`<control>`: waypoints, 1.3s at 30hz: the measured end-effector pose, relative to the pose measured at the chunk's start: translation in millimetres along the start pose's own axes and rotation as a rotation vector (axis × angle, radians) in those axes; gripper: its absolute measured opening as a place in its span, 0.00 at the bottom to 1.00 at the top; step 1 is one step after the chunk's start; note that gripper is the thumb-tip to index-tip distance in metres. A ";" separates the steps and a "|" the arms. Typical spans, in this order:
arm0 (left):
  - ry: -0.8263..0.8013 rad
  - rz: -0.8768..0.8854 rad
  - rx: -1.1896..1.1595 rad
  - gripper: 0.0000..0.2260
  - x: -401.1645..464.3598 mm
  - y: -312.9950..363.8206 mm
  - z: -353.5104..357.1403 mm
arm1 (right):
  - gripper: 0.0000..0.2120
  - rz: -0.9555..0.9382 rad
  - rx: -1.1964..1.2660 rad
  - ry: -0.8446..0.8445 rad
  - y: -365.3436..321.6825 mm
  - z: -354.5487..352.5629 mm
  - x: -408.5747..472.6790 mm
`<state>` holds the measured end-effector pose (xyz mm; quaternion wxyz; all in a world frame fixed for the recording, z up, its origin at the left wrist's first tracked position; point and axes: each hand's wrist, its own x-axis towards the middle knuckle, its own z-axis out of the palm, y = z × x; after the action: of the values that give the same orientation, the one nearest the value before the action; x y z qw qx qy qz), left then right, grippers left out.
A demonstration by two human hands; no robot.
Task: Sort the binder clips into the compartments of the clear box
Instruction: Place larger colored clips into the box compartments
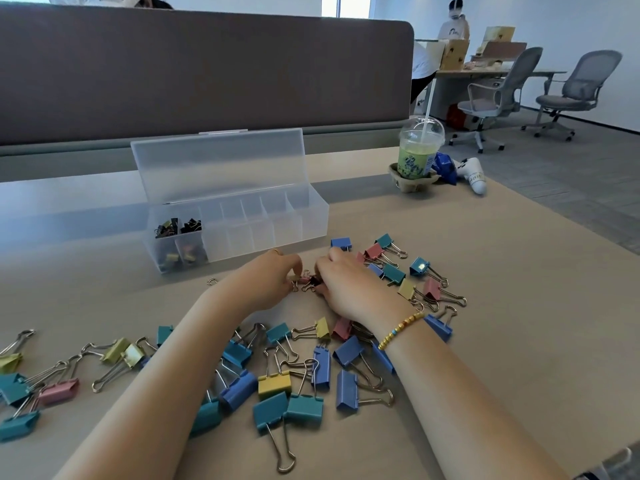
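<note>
Pale bench (485, 306) carries everything. At left the clear box (242, 216) stands with its lid up, a few small clips in its two leftmost compartments, the others bare. Below it, large binder clips (273, 382) lie scattered. The left hand (268, 282) and right hand (346, 285) both pinch at a cluster of small clips (306, 282) between them. Their wire handles look interlocked; pulling them apart could flick one across the bench or into the pile.

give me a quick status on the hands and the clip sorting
Left hand and right hand both pinching small clips. Clear box open, mostly unfilled. Nothing blocking.
</note>
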<state>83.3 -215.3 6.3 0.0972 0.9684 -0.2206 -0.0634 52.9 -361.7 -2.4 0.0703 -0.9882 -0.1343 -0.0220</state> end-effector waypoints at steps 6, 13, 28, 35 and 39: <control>-0.020 -0.005 0.209 0.12 -2.5 3.7 -0.5 | 0.10 -0.034 -0.072 0.047 -4.3 1.4 1.0; -0.048 -0.082 0.155 0.09 -3.2 -0.6 -0.6 | 0.13 0.073 -0.074 0.014 -7.1 2.5 7.3; 0.164 -0.223 -1.463 0.02 -11.0 5.4 -33.5 | 0.09 0.160 0.327 0.037 7.9 -5.5 8.3; 0.311 -0.307 -2.184 0.12 -7.0 9.0 -23.6 | 0.11 0.145 0.560 0.077 14.6 -16.5 -0.8; 0.210 -0.316 -1.121 0.05 -8.9 -1.4 -25.5 | 0.18 0.016 0.161 -0.143 10.6 -14.7 -6.7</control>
<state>80.2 -206.0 31.5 0.6047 0.7916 0.0042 -0.0876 49.0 -375.7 10.3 0.1397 -0.9795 -0.1322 0.0600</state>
